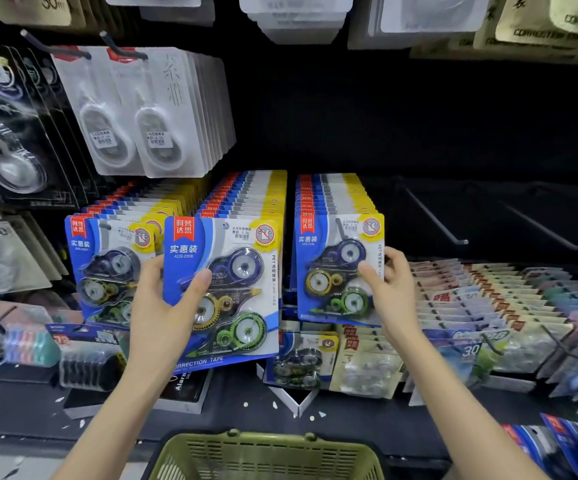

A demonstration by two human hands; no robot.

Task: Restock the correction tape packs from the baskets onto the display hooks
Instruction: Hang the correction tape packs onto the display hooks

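Inside the left hand (162, 306), grips one blue pack (225, 289) of correction tape. Lays the thumb flat across the clear front and curls the fingers behind the left edge, keeping the card upright and facing out, hang hole uppermost and well above the grip. Holds it just in front of the middle row (246, 192) of matching packs, probably to keep it ready for a hook without tying up the other hand.

Off to the right of that grip, pinches with the right hand (388, 289) the right edge of the front pack (336, 268) on the right row: thumb on the front, fingers wrapped behind the card. Seems to be seating or squaring this pack on its hook (340, 227), visible up and left of the pinch. Cannot tell whether pushed fully home.

Further right of the right hand, leaves two bare hooks (436, 220) unfilled, likely room for more stock.

Below both wrists, close to the body, keeps the green basket (266, 455) within easy reach. Cannot see its contents from here.

Next, probably calls for raising the left-hand pack to line its hole up with a hook tip. Risks bending the thin card or nudging neighbouring packs askew.
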